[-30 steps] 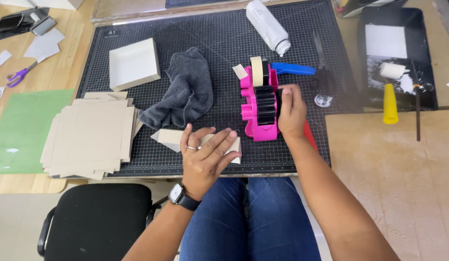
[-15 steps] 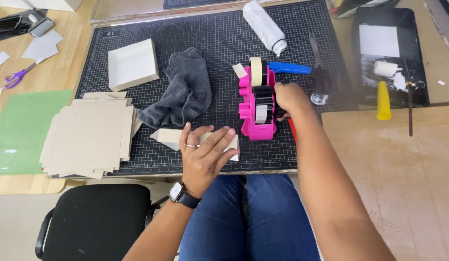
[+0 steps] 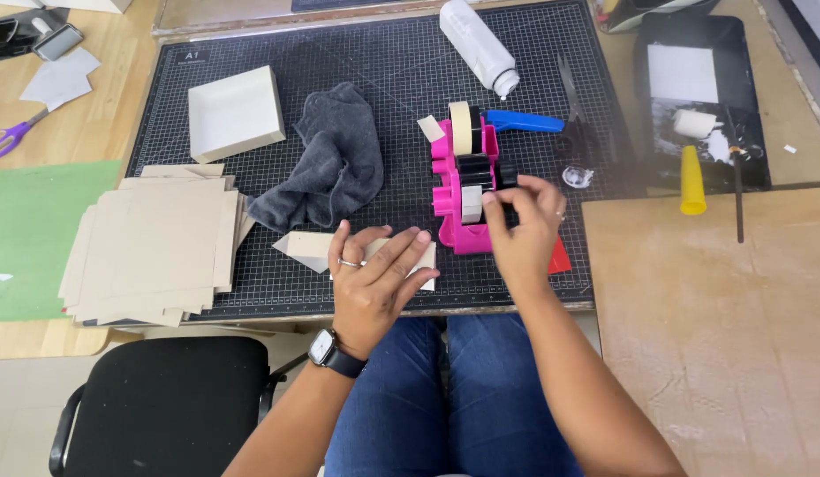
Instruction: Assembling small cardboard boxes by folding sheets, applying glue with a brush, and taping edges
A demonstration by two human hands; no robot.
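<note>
Far out past the left hand, purple-handled scissors (image 3: 12, 137) lie on the wooden desk (image 3: 92, 124), with a green sheet (image 3: 34, 230) below them. Nearer that hand sits a stack of flat brown cardboard pieces (image 3: 154, 243) at the edge of the black gridded cutting mat (image 3: 366, 62), and beyond the stack a shallow cream box (image 3: 235, 113) rests open side down. A crumpled grey cloth (image 3: 326, 168) lies just above the left hand.

The left hand (image 3: 373, 283), wearing a ring and a wristwatch, lies flat with fingers spread, pressing down a folded cream cardboard piece (image 3: 306, 247) whose pointed end sticks out to the left.

Just beside it, between the two hands, stands the pink tape dispenser (image 3: 463, 181): bright magenta plastic, upright, carrying a pale roll at its far end and a black roll with a white strip nearer the body. The right hand (image 3: 525, 225) has its fingertips (image 3: 491, 200) pinched at the white strip on the dispenser's near side; whether tape is held there I cannot tell.

Beyond the right hand lie a blue-handled tool (image 3: 525, 121) and a white bottle (image 3: 479, 44) on its side. Further right, a black tray (image 3: 692, 35) holds a small roller (image 3: 695, 124), with a yellow cone-shaped piece (image 3: 691, 181) at its edge.
</note>
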